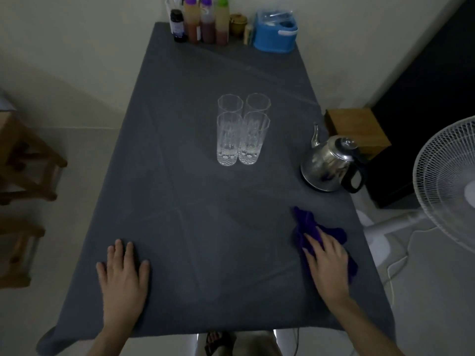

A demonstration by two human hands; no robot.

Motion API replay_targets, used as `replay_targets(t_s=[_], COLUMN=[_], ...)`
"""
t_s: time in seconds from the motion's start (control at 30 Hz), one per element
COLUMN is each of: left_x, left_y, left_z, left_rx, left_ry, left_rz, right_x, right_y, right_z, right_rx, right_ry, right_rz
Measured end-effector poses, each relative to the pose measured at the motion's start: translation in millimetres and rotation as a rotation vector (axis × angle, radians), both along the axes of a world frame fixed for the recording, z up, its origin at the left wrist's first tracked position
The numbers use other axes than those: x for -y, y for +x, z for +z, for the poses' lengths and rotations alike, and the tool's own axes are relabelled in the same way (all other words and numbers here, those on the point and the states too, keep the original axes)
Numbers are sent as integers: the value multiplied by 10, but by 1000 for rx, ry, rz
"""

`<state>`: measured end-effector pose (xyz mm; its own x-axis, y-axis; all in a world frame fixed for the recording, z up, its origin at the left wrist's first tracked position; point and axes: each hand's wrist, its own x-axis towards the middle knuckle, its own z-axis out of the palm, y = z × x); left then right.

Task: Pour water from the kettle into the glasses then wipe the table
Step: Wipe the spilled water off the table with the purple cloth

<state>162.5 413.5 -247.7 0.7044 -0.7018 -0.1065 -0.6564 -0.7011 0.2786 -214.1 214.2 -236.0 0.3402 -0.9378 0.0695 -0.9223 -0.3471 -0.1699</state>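
1. Table (pixel 205 240): long, covered by a dark grey cloth, running from the bottom of the frame to the wall at the top.
2. Glasses (pixel 243 129): four tall clear faceted glasses, upright, packed two by two at the centre of the frame, each just beside its neighbours. Whether they hold water cannot be told.
3. Kettle (pixel 329 163): polished metal, black handle, thin spout pointing up-frame. It stands upright at the table's right edge, centre right of the frame, well apart from the glasses.
4. Purple cloth (pixel 305 224): crumpled, lying on the table in the lower right of the frame, below the kettle.
5. Right hand (pixel 326 263): laid palm down on the purple cloth, fingers extended and pressing it to the table, not curled round it.
6. Left hand (pixel 123 276): lower left of the frame, flat on the table, fingers straight and spread, holding nothing.
7. Sauce bottles (pixel 203 19): a row of them at the top edge, with a dark jar (pixel 178 27) to their left.
8. Blue container (pixel 275 34): clear lid, upper centre, right of the bottles.
9. White fan (pixel 447 181): on the floor at the right edge.
10. Wooden box (pixel 357 129): beside the table, above the kettle in the frame.
11. Wooden stool (pixel 25 155): at the left edge.
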Motion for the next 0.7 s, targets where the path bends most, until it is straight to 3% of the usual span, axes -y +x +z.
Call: replay_targets(t_s=[0.23, 0.43, 0.53, 0.7], left_x=[413, 717, 835, 873], left_y=[-382, -564, -719, -1015], left_z=[151, 178, 112, -12], left_rx=[-143, -168, -109, 18], left_ry=[-193, -254, -201, -57], left_rz=[-89, -272, -401, -498], right_x=[-611, -631, -408, 4], right_y=[1220, 723, 114, -1002], right_z=[-11, -93, -103, 48], right_rx=[22, -51, -73, 0], right_ry=[80, 36, 27, 36], right_rz=[513, 914, 797, 284])
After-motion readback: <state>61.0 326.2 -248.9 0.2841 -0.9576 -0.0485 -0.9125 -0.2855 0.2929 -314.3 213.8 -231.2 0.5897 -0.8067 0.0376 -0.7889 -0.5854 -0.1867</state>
